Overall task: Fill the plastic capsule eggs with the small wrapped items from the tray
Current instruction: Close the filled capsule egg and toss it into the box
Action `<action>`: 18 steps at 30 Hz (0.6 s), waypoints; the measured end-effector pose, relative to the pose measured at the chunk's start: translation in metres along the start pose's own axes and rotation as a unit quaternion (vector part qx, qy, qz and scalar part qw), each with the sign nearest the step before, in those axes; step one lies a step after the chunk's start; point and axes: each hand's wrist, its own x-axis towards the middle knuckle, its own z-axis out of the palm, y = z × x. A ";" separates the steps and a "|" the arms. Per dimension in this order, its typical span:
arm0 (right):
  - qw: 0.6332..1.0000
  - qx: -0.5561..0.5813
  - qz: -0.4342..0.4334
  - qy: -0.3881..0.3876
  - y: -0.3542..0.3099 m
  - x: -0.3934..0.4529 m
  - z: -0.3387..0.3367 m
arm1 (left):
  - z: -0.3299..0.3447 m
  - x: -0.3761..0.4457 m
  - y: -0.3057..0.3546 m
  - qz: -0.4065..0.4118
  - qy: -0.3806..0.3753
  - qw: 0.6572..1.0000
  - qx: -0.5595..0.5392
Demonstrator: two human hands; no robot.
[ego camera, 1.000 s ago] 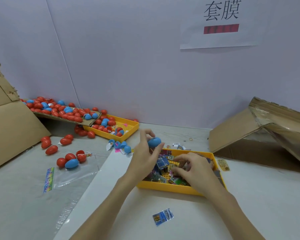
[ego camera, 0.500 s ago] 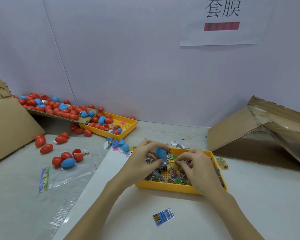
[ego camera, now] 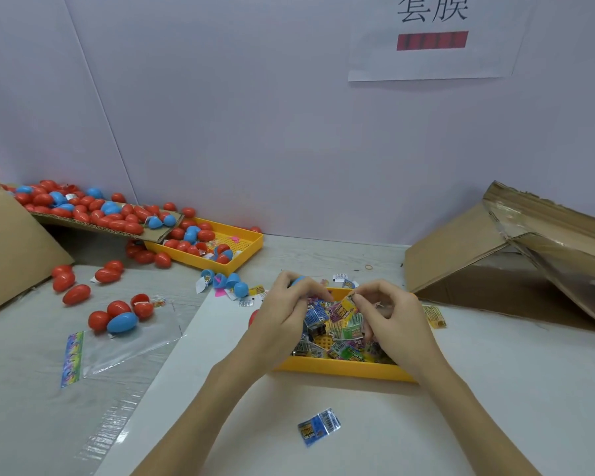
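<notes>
Curling round smooth blue egg half (ego camera: 298,280), left hand (ego camera: 282,319); right hand (ego camera: 390,319) pinches crinkly wrapped packet (ego camera: 345,309) w/ fingertips.

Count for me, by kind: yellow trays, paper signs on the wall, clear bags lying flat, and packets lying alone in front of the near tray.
Yellow trays: 2, the near tray and the far tray
Paper sign: 1
Clear bag: 1
Lone packet: 1
Total: 5
</notes>
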 end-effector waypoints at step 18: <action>0.999 0.027 -0.017 -0.035 -0.007 -0.002 0.001 | 0.015 -0.002 0.006 -0.057 0.053 0.997 0.003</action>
